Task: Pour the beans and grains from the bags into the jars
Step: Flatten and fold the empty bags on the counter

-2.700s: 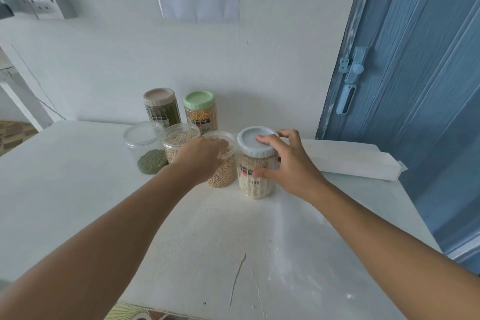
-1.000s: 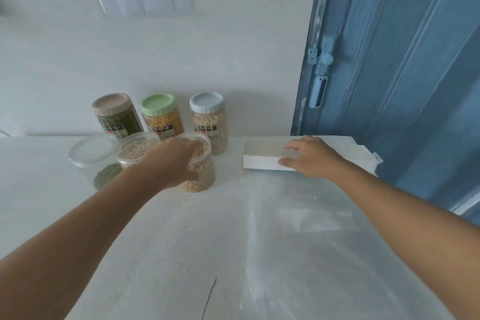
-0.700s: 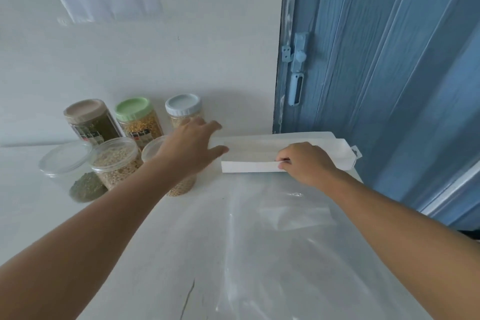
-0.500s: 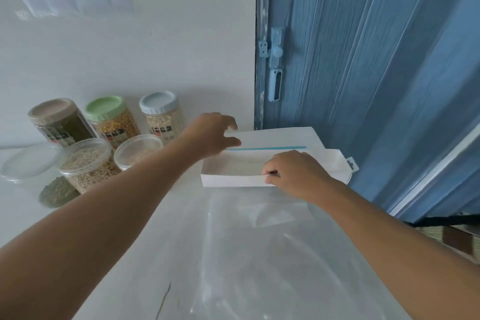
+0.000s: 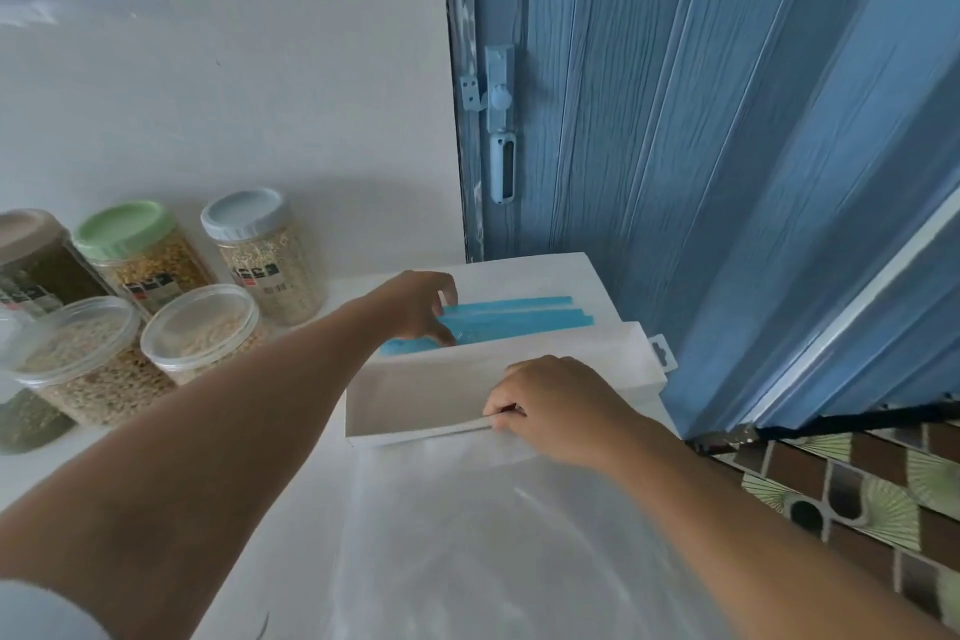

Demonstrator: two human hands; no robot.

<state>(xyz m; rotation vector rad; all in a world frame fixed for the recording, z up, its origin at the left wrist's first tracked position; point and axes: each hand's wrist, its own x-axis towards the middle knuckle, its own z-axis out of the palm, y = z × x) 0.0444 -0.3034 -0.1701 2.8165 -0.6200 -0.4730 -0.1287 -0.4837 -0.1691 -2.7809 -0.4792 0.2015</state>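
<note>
Your right hand [image 5: 558, 408] pinches the near wall of the open white box [image 5: 415, 403] at the surface's [image 5: 291, 499] far right corner; your left hand [image 5: 418, 307] curls its fingers onto the blue strips [image 5: 519, 320] inside. Lidded jars [image 5: 262, 255] of grains stand along the far left edge, with clear tubs [image 5: 200, 333] just before them.

You are looking from one head-worn wide-angle camera, facing forward and down over the white table [image 5: 291, 509], sitting close above both forearms, taking in the wall ahead, blue door [image 5: 727, 120] at right, no second view sharing anything.
</note>
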